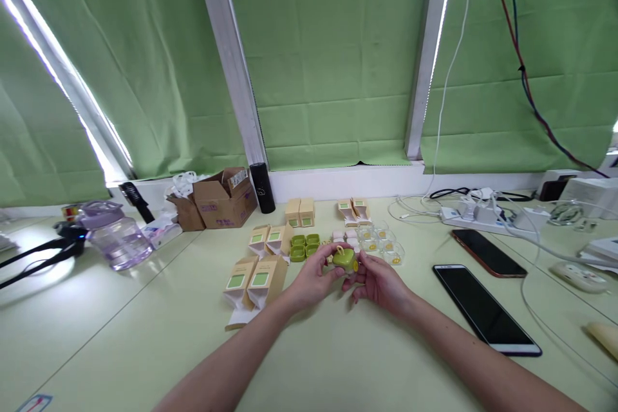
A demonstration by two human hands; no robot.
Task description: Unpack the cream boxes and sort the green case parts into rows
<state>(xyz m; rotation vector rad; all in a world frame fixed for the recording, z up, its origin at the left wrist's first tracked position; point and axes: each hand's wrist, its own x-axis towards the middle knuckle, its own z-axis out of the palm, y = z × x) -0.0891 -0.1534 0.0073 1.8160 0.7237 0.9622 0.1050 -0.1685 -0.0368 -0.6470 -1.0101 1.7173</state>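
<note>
My left hand [315,278] is closed round a small olive-green case [344,258] with rounded corners and a little loop on top. From the other side, my right hand [381,283] grips the same case with thumb and fingertips; a yellow spot shows beside the right fingers. Just behind the hands lie several green square cups [305,246], several pale pink pieces [338,236] and several clear round-lobed pieces with yellow centres [383,243]. Left of my left hand stand cardboard boxes with green labels [261,279], flaps out. What lies inside the held case is hidden.
More small boxes [299,212] stand behind. At left are a purple water bottle [113,235], a brown carton [226,199] and a black cylinder [261,188]. At right lie two phones, one with a white frame [485,309], a power strip [483,222] and loose cables.
</note>
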